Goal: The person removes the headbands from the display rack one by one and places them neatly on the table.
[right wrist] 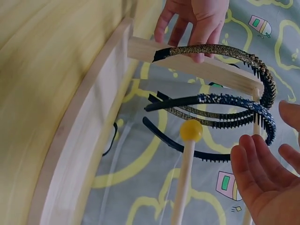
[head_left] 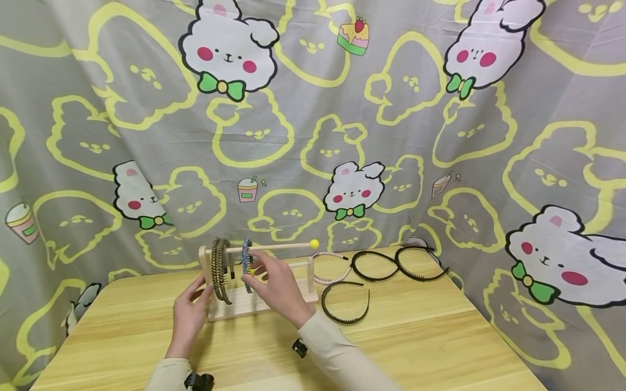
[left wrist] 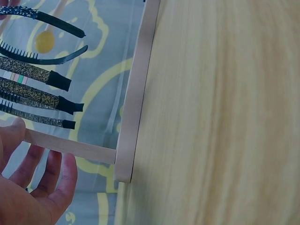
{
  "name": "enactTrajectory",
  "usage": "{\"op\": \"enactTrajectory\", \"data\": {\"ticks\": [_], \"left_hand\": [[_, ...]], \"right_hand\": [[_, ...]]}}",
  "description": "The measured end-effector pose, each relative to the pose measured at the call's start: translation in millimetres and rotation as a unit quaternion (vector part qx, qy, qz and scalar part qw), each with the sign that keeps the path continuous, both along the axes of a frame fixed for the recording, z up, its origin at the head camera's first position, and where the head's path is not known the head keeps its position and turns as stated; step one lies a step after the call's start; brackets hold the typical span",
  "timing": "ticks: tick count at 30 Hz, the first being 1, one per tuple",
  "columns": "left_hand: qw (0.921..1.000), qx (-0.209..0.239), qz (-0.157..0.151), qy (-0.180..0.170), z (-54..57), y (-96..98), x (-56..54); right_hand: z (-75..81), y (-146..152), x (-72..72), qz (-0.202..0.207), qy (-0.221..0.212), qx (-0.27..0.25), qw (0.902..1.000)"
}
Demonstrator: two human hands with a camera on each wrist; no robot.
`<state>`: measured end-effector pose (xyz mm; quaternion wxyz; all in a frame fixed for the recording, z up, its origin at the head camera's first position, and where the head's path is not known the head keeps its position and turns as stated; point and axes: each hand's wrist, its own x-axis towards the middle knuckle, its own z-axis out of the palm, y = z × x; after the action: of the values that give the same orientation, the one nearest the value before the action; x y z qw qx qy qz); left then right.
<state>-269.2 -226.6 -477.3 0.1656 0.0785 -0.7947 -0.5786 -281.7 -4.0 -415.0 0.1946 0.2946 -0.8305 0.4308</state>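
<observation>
In front of me, a grey fabric curtain printed with cartoons point(head_left: 337, 103) fills most of the head view, its surface gently creased and turning forward along the left and right sides of the frame. Thick yellow outlines of animal heads point(head_left: 256, 133) cover it, mixed with white rabbit faces wearing green bow ties point(head_left: 230, 54), one at upper centre-left, another large at lower right. I see a pink-and-green cake slice with a strawberry point(head_left: 354, 37) near top centre and a pink lidded cup with a straw point(head_left: 248, 190) left of centre. Below, my pale yellow wood-grain table point(head_left: 415, 326) spans the bottom of the frame, its back edge close to the cloth. The light is soft and fairly even.
</observation>
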Motion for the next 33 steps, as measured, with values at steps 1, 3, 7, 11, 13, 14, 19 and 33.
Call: {"op": "enactTrajectory", "data": {"ticks": [1, 3, 7, 11, 13, 14, 19, 33], "left_hand": [[1.0, 0.0, 0.0, 0.0, 0.0, 0.0, -0.1], [1.0, 0.001, 0.0, -0.001, 0.0, 0.1, -0.4], [1.0, 0.0, 0.001, -0.003, -0.5, 0.0, -0.7], [1.0, -0.001, 0.001, -0.001, -0.9, -0.3, -1.0], [1.0, 0.001, -0.001, 0.0, -0.9, -0.4, -1.0], [1.0, 0.002, -0.002, 0.0, -0.8, -0.4, -1.0], [1.0, 0.002, -0.001, -0.002, -0.5, -0.2, -0.8], [1.0, -0.001, 0.001, -0.001, -0.7, 0.4, -0.2]], "right_hand": [[-0.5, -1, -0.4, 0.002, -0.005, -0.004, 1.0], [-1.2, -3, -1.2, 0.005, -0.018, -0.013, 0.9997], [-2.5, -7, -3.2, 0.015, -0.047, -0.032, 0.9983], [-1.3, -8, -4.0, 0.022, -0.062, -0.047, 0.9967], [0.0, -8, -3.7, 0.021, -0.063, -0.049, 0.9966], [0.6, -8, -3.5, 0.02, -0.06, -0.048, 0.9968], [3.5, -5, -0.5, 0.013, -0.034, -0.03, 0.9989], [29.4, 36, 29.6, -0.001, 0.085, 0.05, 0.9951]]}}
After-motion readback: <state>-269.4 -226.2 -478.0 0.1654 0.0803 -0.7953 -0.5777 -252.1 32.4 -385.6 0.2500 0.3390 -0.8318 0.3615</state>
